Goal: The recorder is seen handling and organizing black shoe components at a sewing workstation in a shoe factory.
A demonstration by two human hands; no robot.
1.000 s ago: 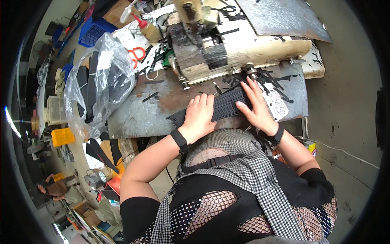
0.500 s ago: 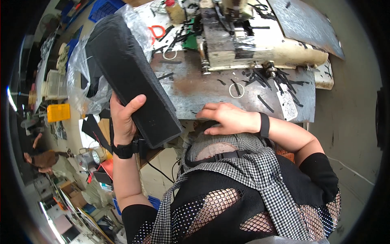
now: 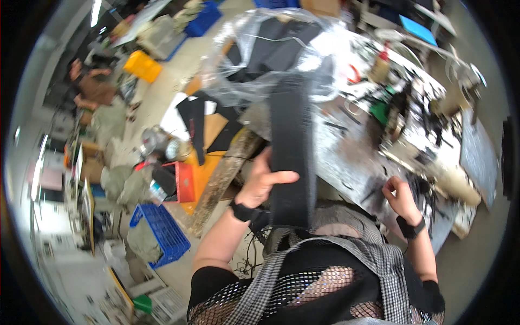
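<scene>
My left hand (image 3: 261,184) grips a thick stack of long black sheets (image 3: 292,157) near its lower end, with the thumb laid across the top face. The stack stands nearly straight away from me over the table's near left edge. Its far end reaches a clear plastic bag (image 3: 238,70) with black pieces inside. My right hand (image 3: 402,199) hovers at the table's right side, fingers curled in, and nothing shows in it. Beside it lie black strip scraps (image 3: 420,189) in front of a cream-coloured machine (image 3: 444,170). Motion blurs the picture somewhat.
The grey metal table (image 3: 338,157) carries scraps and a white ring (image 3: 352,106). A bottle with a red cap (image 3: 381,65) stands farther back. To the left are a red bin (image 3: 185,181), a blue crate (image 3: 168,233), a yellow crate (image 3: 142,66) and a seated person (image 3: 97,86).
My view has turned to the left. The black stack has swung from a leftward slant to nearly straight. My right hand has moved away from my lap toward the scraps, its fingers curling in.
</scene>
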